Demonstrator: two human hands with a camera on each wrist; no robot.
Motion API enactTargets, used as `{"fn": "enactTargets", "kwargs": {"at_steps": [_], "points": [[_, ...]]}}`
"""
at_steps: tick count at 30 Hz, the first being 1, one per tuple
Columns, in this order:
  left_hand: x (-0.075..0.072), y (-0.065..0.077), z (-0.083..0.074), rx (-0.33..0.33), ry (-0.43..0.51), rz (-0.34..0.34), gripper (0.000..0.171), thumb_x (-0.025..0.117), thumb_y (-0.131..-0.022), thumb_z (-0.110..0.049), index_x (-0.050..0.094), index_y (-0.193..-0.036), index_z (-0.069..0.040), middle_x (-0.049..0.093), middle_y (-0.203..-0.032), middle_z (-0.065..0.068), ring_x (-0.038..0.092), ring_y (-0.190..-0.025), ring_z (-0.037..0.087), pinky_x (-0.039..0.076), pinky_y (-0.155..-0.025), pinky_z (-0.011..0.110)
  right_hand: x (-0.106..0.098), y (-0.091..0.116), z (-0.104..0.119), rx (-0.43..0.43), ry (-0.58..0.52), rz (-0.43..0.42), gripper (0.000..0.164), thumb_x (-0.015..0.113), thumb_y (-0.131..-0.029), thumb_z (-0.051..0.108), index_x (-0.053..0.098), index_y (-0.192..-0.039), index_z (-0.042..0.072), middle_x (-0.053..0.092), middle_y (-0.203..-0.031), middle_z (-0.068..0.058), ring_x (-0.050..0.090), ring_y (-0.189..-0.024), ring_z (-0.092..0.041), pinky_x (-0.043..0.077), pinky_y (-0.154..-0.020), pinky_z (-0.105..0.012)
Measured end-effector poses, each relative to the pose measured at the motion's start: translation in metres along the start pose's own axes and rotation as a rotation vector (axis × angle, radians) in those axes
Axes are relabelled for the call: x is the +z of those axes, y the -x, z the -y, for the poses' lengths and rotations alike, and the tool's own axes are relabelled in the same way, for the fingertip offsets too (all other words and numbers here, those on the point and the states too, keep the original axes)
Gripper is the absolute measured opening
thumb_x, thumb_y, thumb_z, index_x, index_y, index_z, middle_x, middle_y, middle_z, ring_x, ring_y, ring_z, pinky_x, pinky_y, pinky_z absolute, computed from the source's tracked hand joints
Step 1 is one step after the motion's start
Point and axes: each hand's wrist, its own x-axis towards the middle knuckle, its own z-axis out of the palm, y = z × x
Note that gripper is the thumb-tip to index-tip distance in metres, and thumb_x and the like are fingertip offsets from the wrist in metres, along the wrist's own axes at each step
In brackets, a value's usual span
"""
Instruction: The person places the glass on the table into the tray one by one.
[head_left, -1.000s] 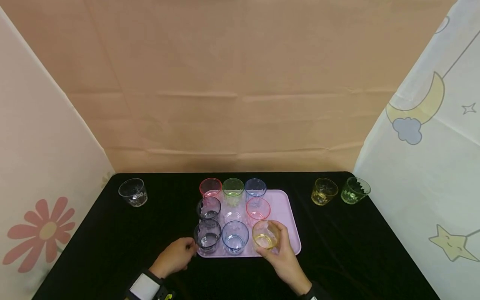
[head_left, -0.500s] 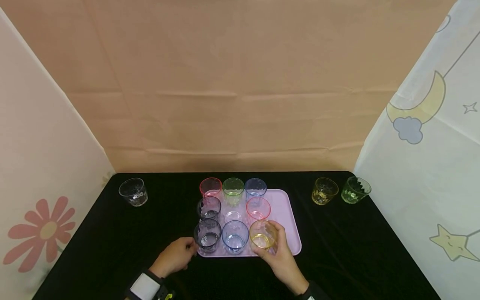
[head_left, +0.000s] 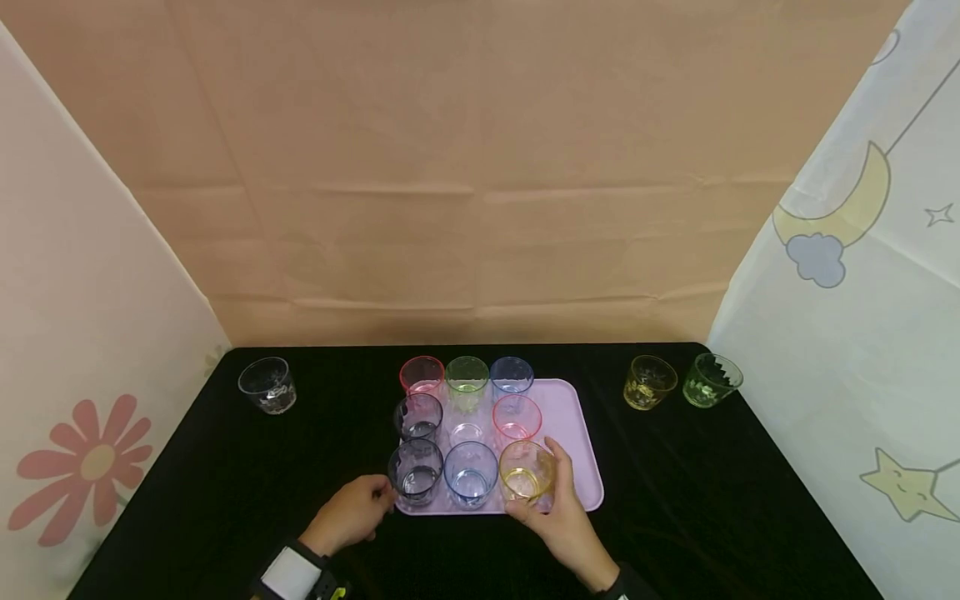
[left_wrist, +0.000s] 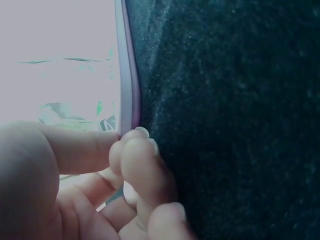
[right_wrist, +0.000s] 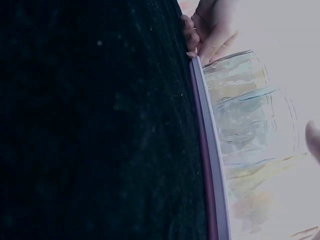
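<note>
A yellow-tinted glass [head_left: 527, 473] stands upright at the front right of the rows of glasses on a lilac tray [head_left: 566, 417]. My right hand [head_left: 558, 517] is around it, thumb in front and index finger stretched along its right side, with the fingers loosened. In the right wrist view, the thumb [right_wrist: 313, 139] looks apart from the glass wall. Left of the yellow glass are a blue-tinted glass [head_left: 470, 477] and a grey glass [head_left: 416, 473]. My left hand [head_left: 352, 510] pinches the tray's front left edge between thumb and fingers, as the left wrist view shows.
Behind stand a red-rimmed glass [head_left: 422, 375], a green glass [head_left: 467, 377], a dark blue glass [head_left: 512, 377] and more. A clear glass [head_left: 268, 387] leans at the far left. A yellow glass [head_left: 648, 383] and a green glass [head_left: 710, 382] tilt at the far right of the black table.
The yellow glass has shifted slightly left, beside the blue one. My right fingers have since loosened around it, the index finger straightening. My left hand stays at the tray edge.
</note>
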Motion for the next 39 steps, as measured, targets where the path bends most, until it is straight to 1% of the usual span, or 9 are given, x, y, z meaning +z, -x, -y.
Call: {"fn": "enactTargets", "kwargs": {"at_steps": [4, 8, 12, 15, 17, 18, 23, 30, 39], "points": [[0.001, -0.001, 0.001, 0.004, 0.000, 0.001, 0.021, 0.056, -0.102, -0.021, 0.062, -0.084, -0.012, 0.053, -0.064, 0.002, 0.053, -0.052, 0.016, 0.039, -0.049, 0.030, -0.009, 0.000, 0.002, 0.009, 0.044, -0.001, 0.112, 0.089, -0.078, 0.015, 0.012, -0.158, 0.009, 0.030, -0.155, -0.031, 0.026, -0.145, -0.050, 0.018, -0.116, -0.067], [0.001, -0.001, 0.001, 0.012, 0.009, 0.009, 0.021, 0.056, -0.102, -0.021, 0.062, -0.085, -0.011, 0.053, -0.064, 0.002, 0.053, -0.051, 0.016, 0.040, -0.049, 0.030, -0.030, 0.004, 0.008, 0.004, 0.147, 0.006, 0.106, 0.087, -0.079, 0.020, 0.017, -0.158, 0.006, 0.026, -0.158, -0.030, 0.022, -0.147, -0.049, 0.016, -0.116, -0.068], [0.000, -0.001, 0.000, 0.017, 0.013, 0.013, 0.021, 0.056, -0.102, -0.022, 0.062, -0.086, -0.011, 0.053, -0.063, 0.003, 0.053, -0.052, 0.016, 0.040, -0.049, 0.030, -0.059, 0.009, 0.018, 0.051, 0.339, -0.018, 0.075, 0.080, -0.088, 0.023, 0.038, -0.147, 0.002, 0.042, -0.149, -0.024, 0.039, -0.137, -0.046, 0.034, -0.110, -0.064], [-0.001, 0.000, -0.001, 0.004, 0.008, 0.008, 0.021, 0.056, -0.102, -0.022, 0.062, -0.086, -0.011, 0.053, -0.063, 0.003, 0.053, -0.052, 0.017, 0.039, -0.050, 0.030, -0.077, 0.006, 0.020, 0.102, 0.468, -0.054, 0.038, 0.071, -0.096, 0.022, 0.056, -0.124, 0.002, 0.063, -0.118, -0.014, 0.061, -0.106, -0.032, 0.053, -0.087, -0.044], [-0.001, 0.000, -0.001, -0.006, 0.006, 0.004, 0.021, 0.055, -0.102, -0.021, 0.062, -0.085, -0.011, 0.053, -0.064, 0.003, 0.053, -0.052, 0.017, 0.039, -0.050, 0.030, -0.085, 0.002, 0.017, 0.159, 0.522, -0.046, 0.018, 0.064, -0.100, 0.021, 0.061, -0.106, 0.004, 0.064, -0.094, -0.007, 0.061, -0.081, -0.021, 0.051, -0.068, -0.034], [0.000, 0.000, -0.001, -0.007, 0.005, 0.003, 0.021, 0.055, -0.102, -0.021, 0.062, -0.085, -0.011, 0.053, -0.064, 0.003, 0.053, -0.052, 0.017, 0.039, -0.050, 0.030, -0.088, 0.000, 0.015, 0.196, 0.551, -0.031, 0.016, 0.061, -0.102, 0.022, 0.061, -0.099, 0.006, 0.062, -0.084, -0.004, 0.057, -0.071, -0.018, 0.046, -0.060, -0.031], [0.000, -0.001, 0.000, -0.005, 0.006, 0.009, 0.021, 0.055, -0.102, -0.022, 0.062, -0.085, -0.012, 0.053, -0.063, 0.003, 0.053, -0.052, 0.017, 0.039, -0.050, 0.030, -0.092, -0.003, -0.002, 0.316, 0.648, 0.058, 0.026, 0.053, -0.105, 0.021, 0.056, -0.081, 0.010, 0.051, -0.064, -0.001, 0.044, -0.053, -0.017, 0.034, -0.049, -0.030], [-0.001, 0.000, 0.000, -0.021, 0.006, 0.020, 0.021, 0.054, -0.102, -0.023, 0.062, -0.086, -0.012, 0.054, -0.064, 0.003, 0.054, -0.054, 0.017, 0.039, -0.050, 0.029, -0.092, -0.008, -0.011, 0.285, 0.727, 0.063, 0.030, 0.059, -0.101, 0.019, 0.052, -0.073, 0.011, 0.043, -0.062, 0.000, 0.041, -0.052, -0.015, 0.032, -0.050, -0.028], [0.000, -0.003, -0.001, -0.026, 0.015, 0.033, 0.021, 0.055, -0.102, -0.023, 0.063, -0.086, -0.012, 0.055, -0.066, 0.004, 0.054, -0.055, 0.018, 0.041, -0.051, 0.030, -0.093, -0.009, -0.013, 0.299, 0.764, 0.091, 0.029, 0.056, -0.100, 0.017, 0.054, -0.072, 0.011, 0.042, -0.062, 0.000, 0.040, -0.053, -0.016, 0.032, -0.052, -0.031]]}}
